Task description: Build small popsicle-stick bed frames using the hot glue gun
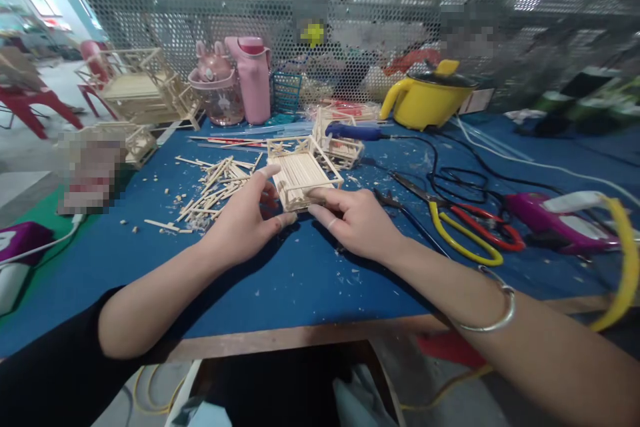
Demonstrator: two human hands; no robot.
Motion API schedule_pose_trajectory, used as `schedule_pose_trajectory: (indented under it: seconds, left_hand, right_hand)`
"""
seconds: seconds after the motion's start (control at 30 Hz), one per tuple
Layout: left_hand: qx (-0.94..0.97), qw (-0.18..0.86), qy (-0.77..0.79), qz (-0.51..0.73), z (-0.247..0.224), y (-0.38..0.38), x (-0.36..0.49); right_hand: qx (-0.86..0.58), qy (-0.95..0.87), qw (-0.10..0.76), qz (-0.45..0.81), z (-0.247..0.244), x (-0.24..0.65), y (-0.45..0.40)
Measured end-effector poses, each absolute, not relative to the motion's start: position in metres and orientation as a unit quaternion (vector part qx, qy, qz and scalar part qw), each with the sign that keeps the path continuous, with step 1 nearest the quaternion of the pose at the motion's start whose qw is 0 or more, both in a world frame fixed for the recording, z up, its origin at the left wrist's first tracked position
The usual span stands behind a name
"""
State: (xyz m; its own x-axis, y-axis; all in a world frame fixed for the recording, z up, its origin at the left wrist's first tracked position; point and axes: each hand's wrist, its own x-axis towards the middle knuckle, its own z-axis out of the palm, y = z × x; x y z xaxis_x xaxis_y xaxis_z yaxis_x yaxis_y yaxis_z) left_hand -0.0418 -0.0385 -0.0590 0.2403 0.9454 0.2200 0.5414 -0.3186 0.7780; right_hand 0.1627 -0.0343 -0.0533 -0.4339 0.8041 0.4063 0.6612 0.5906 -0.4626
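A small frame built of pale wooden sticks (303, 170), with a slatted floor and raised side rails, sits on the blue table between my hands. My left hand (245, 213) grips its left side, the index finger along the edge and the thumb at the front corner. On the front right edge, my right hand (355, 217) pinches the frame between thumb and fingers. Pale coverings wrap some of my fingertips. Loose wooden sticks (220, 190) lie in a heap just left of the frame. Behind it stands another small stick model (343, 150), with a blue-handled tool (353, 132) beside it.
Right of my hands lie scissors with red and yellow handles (465, 233), pliers (410, 213), tangled black cable and a purple glue gun (565, 220). A yellow pot (433, 100), a pink bottle (254, 80) and a larger stick model (143, 90) line the back.
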Motion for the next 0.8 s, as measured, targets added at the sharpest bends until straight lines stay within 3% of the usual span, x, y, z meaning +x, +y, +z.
schedule_pose_trajectory:
  seconds: [0.3,0.8]
  left_hand:
    - [0.736,0.315,0.498,0.334,-0.062,-0.037,-0.042]
    - [0.757,0.283,0.497,0.317,-0.062,-0.037,-0.041]
  right_hand:
    - [-0.483,-0.821,0.296,0.072,-0.052,0.166,-0.036]
    - [-0.432,-0.813,0.351,0.168,-0.051,0.15,-0.032]
